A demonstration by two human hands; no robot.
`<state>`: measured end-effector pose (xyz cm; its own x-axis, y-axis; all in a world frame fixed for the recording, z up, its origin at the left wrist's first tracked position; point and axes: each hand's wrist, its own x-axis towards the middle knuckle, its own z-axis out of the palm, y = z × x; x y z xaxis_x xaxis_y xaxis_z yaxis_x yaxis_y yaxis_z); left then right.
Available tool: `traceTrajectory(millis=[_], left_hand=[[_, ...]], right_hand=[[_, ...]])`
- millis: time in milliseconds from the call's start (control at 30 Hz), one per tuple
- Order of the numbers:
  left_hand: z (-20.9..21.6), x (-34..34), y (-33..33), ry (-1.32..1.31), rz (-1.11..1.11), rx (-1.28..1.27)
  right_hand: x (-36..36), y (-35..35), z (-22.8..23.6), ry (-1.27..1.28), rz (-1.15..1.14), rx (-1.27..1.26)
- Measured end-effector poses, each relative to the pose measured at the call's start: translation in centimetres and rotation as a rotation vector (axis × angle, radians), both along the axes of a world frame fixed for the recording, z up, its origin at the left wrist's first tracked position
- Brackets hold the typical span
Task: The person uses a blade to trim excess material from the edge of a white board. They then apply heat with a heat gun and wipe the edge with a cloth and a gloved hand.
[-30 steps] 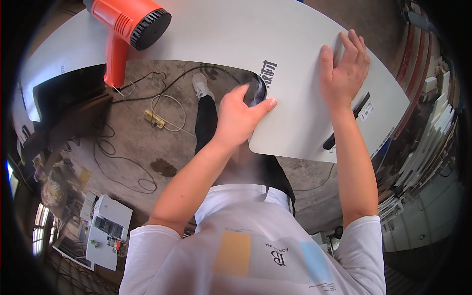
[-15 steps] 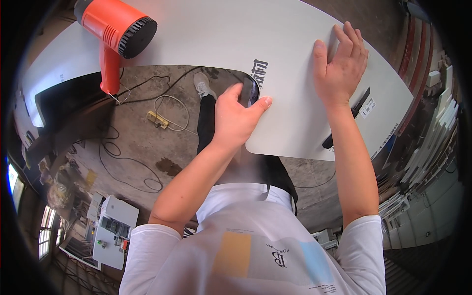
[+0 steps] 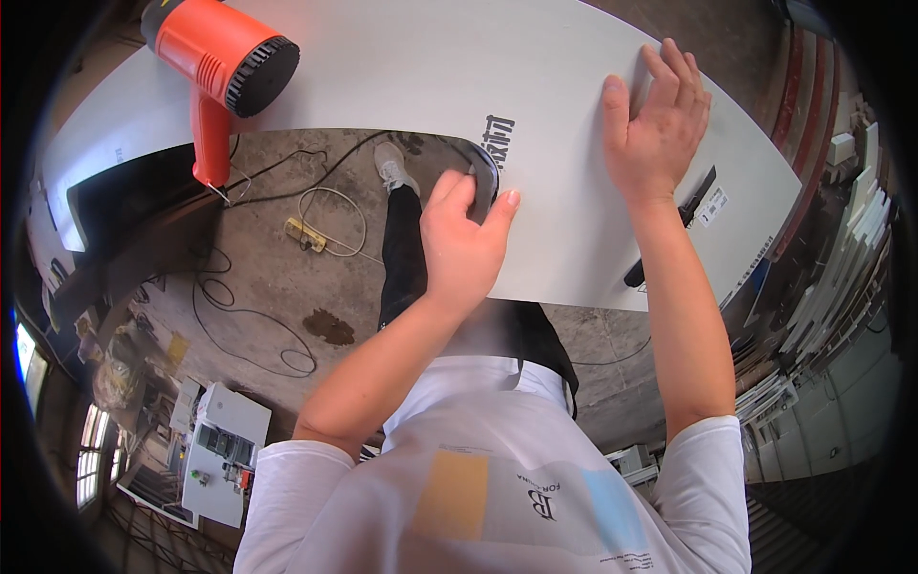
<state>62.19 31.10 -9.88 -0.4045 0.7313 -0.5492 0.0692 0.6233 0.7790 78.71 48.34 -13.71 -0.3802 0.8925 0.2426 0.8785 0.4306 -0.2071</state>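
A pale grey panel with a rounded cutout lies in front of me. Along the cutout's corner runs a dark, glossy edging strip. My left hand is closed around it there, thumb on the panel's top face and curled fingers inside the cutout; the fingertips are partly hidden. Flat on the panel's right part rests my right hand, fingers stretched and thumb apart, holding nothing. An orange heat gun sits at the panel's far left, its handle reaching over the cutout.
A slim black tool lies beside a white label, partly under my right forearm. On the concrete floor are black cables and a yellow power strip. White strips are stacked at right; a white machine stands lower left.
My left hand has drawn slightly down along the cutout edge, its fingers more curled. The right hand stays flat, and the view has shifted a little.
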Motion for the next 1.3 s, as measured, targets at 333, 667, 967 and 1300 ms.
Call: traceTrajectory(millis=[333,667,967,1300], left_hand=[[-0.7,0.5,-1.1,0.217,-0.103,0.261],[-0.7,-0.5,-1.9,0.067,-0.124,0.269],[-1.4,-2.0,-1.6,-0.035,-0.086,0.31],[-1.3,-2.7,-2.9,-0.172,-0.188,0.28]], right_hand=[[-0.4,-0.2,0.1,0.004,0.014,0.022],[-0.3,0.0,0.0,-0.033,-0.018,0.019],[-0.7,-0.3,0.3,-0.011,0.027,0.028],[-0.5,0.0,-0.1,-0.008,0.003,-0.002]])
